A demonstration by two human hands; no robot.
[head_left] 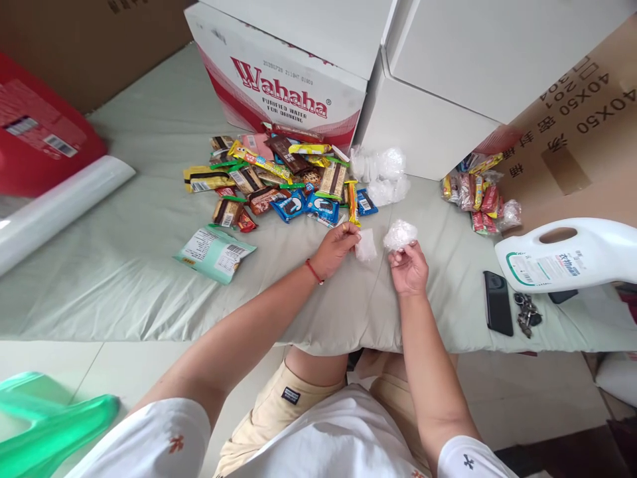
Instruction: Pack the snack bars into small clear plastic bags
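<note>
My left hand (pixel 334 253), with a red cord at the wrist, is closed in a pinch on a small piece of translucent plastic (pixel 366 245). Slightly to the right, my right hand (pixel 409 267) grips a crumpled wad of clear plastic (pixel 400 235) at its fingertips. The two pieces are apart, just above the grey-green cloth. Beyond them lies a heap of wrapped snacks (pixel 293 174), including biscuit packets and bars. Several more bunches of clear plastic (pixel 382 171) rest beside that heap. A pale green snack bag (pixel 215 253) lies left of my left hand.
A Wahaha carton (pixel 288 86) and white boxes (pixel 423 119) stand at the back. Bagged small snacks (pixel 480 192) lie at right, near a white detergent bottle (pixel 572 255), a black phone (pixel 497 303) and keys (pixel 527 313). A plastic roll (pixel 64 212) and red container (pixel 44 119) occupy the left.
</note>
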